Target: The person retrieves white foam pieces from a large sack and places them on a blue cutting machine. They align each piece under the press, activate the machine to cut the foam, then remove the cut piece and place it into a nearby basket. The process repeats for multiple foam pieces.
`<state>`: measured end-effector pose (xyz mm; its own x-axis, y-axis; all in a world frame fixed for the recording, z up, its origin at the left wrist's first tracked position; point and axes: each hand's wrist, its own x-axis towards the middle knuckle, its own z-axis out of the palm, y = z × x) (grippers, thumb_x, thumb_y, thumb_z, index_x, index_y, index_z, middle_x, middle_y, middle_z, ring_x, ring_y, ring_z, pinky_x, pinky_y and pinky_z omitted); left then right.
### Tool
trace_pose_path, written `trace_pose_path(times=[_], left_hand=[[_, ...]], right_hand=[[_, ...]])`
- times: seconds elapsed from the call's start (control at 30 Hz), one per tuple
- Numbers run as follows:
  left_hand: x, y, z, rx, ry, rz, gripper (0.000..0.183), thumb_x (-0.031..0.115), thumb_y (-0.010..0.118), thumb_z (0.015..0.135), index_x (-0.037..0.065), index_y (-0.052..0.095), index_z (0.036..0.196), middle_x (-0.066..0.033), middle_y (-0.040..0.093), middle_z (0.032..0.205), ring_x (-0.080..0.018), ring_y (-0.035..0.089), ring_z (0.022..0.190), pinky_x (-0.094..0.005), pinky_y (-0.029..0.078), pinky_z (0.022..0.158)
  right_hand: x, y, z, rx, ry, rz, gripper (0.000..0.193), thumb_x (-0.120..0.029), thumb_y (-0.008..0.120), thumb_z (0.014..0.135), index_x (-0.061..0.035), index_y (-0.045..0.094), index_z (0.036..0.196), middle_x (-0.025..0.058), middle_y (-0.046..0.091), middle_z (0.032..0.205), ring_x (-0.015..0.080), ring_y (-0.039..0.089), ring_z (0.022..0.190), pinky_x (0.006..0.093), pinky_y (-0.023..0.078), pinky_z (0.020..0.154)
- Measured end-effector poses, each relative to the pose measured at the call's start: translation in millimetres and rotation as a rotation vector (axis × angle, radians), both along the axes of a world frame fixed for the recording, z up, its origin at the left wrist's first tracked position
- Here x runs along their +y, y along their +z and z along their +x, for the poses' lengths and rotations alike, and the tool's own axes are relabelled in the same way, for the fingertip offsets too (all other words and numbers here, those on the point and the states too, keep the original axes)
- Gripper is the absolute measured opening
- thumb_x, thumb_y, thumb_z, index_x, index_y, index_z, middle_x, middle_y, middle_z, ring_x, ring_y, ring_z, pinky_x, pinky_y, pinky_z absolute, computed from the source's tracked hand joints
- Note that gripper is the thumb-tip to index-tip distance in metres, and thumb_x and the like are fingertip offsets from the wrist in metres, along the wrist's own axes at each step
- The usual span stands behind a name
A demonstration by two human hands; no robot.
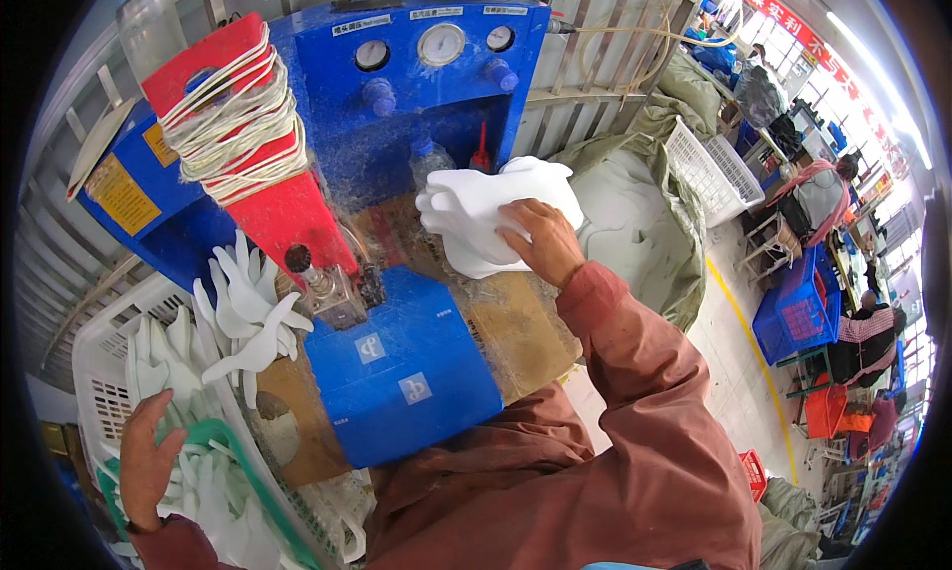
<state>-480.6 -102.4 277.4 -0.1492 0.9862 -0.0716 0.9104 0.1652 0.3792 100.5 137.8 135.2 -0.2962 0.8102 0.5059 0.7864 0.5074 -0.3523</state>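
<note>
My right hand has its fingers bent over the top of a stack of white foam cut-outs, gripping at its near right edge. The cut-outs are flat, with wavy outlines, and lie on brown cardboard on the machine's work surface. Off to the left, my left hand is open and holds nothing, its fingers apart above a green-rimmed basket of white foam pieces. Between my hands stands the machine's red arm, wound with pale cord, its metal head over a blue sheet.
A blue panel with gauges and knobs rises behind. White curved pieces heap over a white crate at left. Right of the stack, a large sack holds more white pieces, beside a white basket. People sit working farther right.
</note>
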Motion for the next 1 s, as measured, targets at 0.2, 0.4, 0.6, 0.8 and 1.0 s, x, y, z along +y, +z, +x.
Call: trace_pose_path(times=[0.2,0.4,0.6,0.8,1.0], left_hand=[[13.7,29.7,102.7,-0.035,-0.349,-0.001,0.051,0.005,0.078,0.081,-0.003,0.067,0.130,-0.0223,0.069,0.128,-0.0429,0.066,0.115,-0.0428,0.053,0.100],[20.1,13.3,177.6,-0.157,-0.528,-0.125,0.053,0.018,0.078,0.089,-0.001,0.065,0.136,-0.0241,0.069,0.130,-0.0432,0.066,0.118,-0.0439,0.054,0.100],[32.4,-69.7,272.6,-0.930,-0.481,-0.276,0.076,0.027,0.077,0.098,0.003,0.041,0.161,-0.0223,0.062,0.146,-0.0343,0.065,0.128,-0.0432,0.053,0.105],[14.2,-126.0,325.3,-1.872,-0.019,-0.118,0.056,0.005,0.072,0.097,-0.002,0.052,0.149,-0.0136,0.064,0.141,-0.0244,0.066,0.122,-0.0379,0.054,0.102],[-16.4,-161.2,262.0,-1.643,0.351,0.108,0.043,-0.005,0.068,0.096,0.001,0.062,0.137,-0.0101,0.070,0.131,-0.0223,0.068,0.119,-0.0376,0.055,0.101]], right_hand=[[18.3,19.4,8.8,0.149,-0.077,0.283,0.014,-0.012,0.071,0.093,-0.0055,0.076,0.104,0.0139,0.073,0.096,0.0375,0.069,0.091,0.0454,0.055,0.080],[13.4,102.2,55.9,0.129,-0.381,0.687,0.017,-0.007,0.073,0.093,-0.0092,0.076,0.109,0.0105,0.074,0.098,0.0327,0.066,0.088,0.0421,0.055,0.080],[-123.1,107.4,46.5,0.204,-0.304,0.558,0.030,0.011,0.069,0.089,0.0035,0.073,0.117,0.0179,0.077,0.112,0.0260,0.075,0.085,0.0343,0.060,0.075],[-212.9,25.8,-36.1,0.082,0.471,0.260,0.033,-0.004,0.073,0.085,0.0015,0.074,0.117,0.0213,0.071,0.130,0.0257,0.075,0.089,0.0367,0.061,0.072],[-198.3,-9.4,-33.8,0.379,0.383,-0.084,0.044,-0.014,0.072,0.097,-0.0016,0.064,0.139,0.0195,0.067,0.138,0.0306,0.073,0.107,0.0367,0.060,0.089]])
